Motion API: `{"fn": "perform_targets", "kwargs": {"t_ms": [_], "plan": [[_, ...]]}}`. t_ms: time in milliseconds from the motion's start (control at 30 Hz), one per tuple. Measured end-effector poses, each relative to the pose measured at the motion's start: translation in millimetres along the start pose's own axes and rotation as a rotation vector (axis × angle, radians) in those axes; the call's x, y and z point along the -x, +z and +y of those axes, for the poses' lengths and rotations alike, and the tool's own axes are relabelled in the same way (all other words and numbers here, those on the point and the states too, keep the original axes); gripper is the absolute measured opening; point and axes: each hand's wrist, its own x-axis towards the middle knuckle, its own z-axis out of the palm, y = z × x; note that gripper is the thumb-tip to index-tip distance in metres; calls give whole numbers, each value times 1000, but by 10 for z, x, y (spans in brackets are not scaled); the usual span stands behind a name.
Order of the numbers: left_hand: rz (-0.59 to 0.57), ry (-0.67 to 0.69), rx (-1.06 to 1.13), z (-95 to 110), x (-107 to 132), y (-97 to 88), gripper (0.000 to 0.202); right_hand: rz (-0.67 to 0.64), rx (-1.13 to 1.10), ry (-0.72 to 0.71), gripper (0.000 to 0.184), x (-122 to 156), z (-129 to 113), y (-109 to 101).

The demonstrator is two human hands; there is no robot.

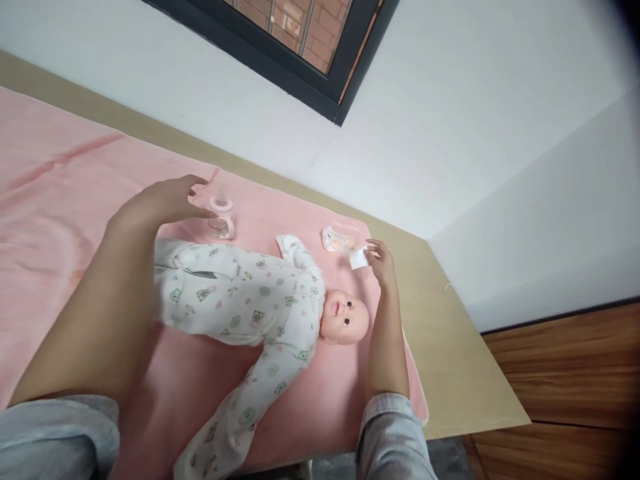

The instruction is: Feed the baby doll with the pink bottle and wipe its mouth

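Observation:
A baby doll [280, 307] in a white patterned sleepsuit lies on a pink towel [60, 193], its head toward the right. My left hand [163, 200] hovers above the doll's legs with fingers curved and apart, close to a small pink baby bottle [221, 215]; nothing is in it. My right hand [381, 260] reaches past the doll's head and pinches a small white wipe [359, 257]. A packet of wipes [339, 239] lies just beyond it on the towel.
The towel covers most of a light wooden tabletop [460, 353] set against a white wall. A dark-framed window [300, 40] is above. Wood flooring [575, 387] shows at the right, past the table edge.

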Motion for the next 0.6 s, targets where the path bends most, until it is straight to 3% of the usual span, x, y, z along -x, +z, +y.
{"fn": "perform_targets", "kwargs": {"t_ms": [167,267,367,467,600], "plan": [[-125,27,35,-28,-104,169,85,-7,-161,21,38,-239,11,163],[-160,49,-11,-37,-157,248,81,-129,-246,87,46,-324,43,260],[-170,37,-41,-44,-180,282,78,-217,-175,171,48,-355,124,322],[-172,23,-63,-18,-164,286,74,-155,-52,180,41,-344,213,326],[-165,-10,-98,52,-119,282,71,46,88,56,34,-265,310,230]]}}
